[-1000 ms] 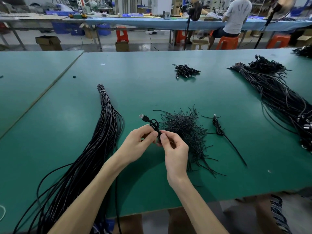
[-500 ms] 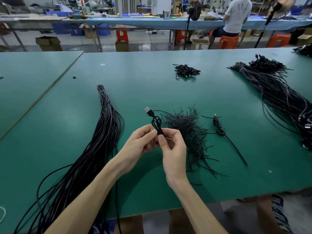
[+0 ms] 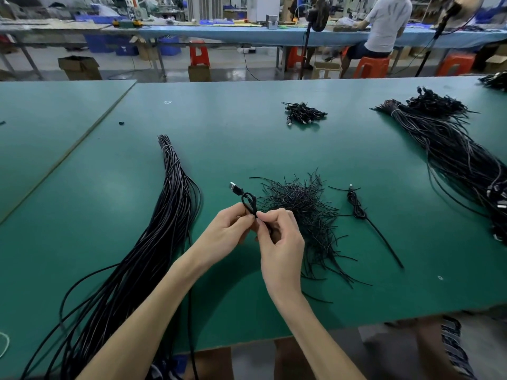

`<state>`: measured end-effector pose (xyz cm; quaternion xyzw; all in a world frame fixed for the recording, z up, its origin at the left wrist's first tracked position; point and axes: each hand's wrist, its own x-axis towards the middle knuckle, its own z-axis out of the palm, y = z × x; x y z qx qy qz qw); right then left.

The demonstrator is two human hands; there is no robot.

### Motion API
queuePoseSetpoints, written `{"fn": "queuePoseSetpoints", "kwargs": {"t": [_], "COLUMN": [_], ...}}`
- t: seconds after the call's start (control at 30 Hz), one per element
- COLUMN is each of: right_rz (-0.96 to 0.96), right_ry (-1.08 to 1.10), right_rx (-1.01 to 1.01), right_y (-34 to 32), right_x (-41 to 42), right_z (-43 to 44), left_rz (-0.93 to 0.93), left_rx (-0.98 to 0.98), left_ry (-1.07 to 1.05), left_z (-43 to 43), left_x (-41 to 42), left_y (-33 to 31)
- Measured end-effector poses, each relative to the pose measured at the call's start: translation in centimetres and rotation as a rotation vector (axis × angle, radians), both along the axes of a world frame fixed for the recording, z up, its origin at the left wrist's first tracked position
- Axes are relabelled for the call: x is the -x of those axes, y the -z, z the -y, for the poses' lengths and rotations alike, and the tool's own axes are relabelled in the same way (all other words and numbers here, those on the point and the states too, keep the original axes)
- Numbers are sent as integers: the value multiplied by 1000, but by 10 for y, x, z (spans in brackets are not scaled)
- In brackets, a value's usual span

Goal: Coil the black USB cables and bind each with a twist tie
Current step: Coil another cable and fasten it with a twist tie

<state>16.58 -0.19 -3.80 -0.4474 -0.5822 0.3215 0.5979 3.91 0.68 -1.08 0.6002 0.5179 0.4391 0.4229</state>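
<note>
A small coiled black USB cable (image 3: 248, 201) sticks up between my two hands, its silver plug pointing up and left. My left hand (image 3: 227, 231) grips the coil's lower part from the left. My right hand (image 3: 278, 234) pinches it from the right with thumb and forefinger; whether a twist tie is in those fingers is hidden. Just behind my hands lies a heap of black twist ties (image 3: 304, 209). A long bundle of uncoiled black cables (image 3: 153, 229) stretches along my left, off the table's near edge.
One coiled cable (image 3: 356, 205) with a loose tail lies right of the ties. A small pile of bound cables (image 3: 304, 113) sits further back. Another large cable bundle (image 3: 450, 149) runs along the right. The green table (image 3: 219, 133) ends just below my forearms.
The coil has turned slightly between my fingers and its plug has shifted a little up and right. Both hands stayed in place over the table.
</note>
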Motion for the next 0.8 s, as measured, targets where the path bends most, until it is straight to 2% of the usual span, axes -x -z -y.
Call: {"fn": "queuePoseSetpoints", "kwargs": {"t": [0.1,0.23,0.4,0.5,0.6,0.67,0.8], "right_rz": [83,99,-54,-152,-105,-93,-205], "right_ry": [17,39,-47,-67,-51,-76,-101], "right_rx": [-21,-45,15,121,178,178,141], "right_y": [-2,-3,-1,-1,2,3,2], "right_x": [0,0,-1,-1,0,-1,-5], "right_z": [0,1,1,1,0,-1,-2], "left_rz": [-12,-59,-28,-148,-216,-175,102], "left_rx": [-30,-95,-147,-252,-296,-259,-89], "left_ry": [22,63,32,-5,-29,-11,57], "left_z": [-1,-4,-6,-7,-6,-5,0], "left_x": [2,7,11,12,10,9,6], "left_y": [3,6,10,10,9,8,8]}}
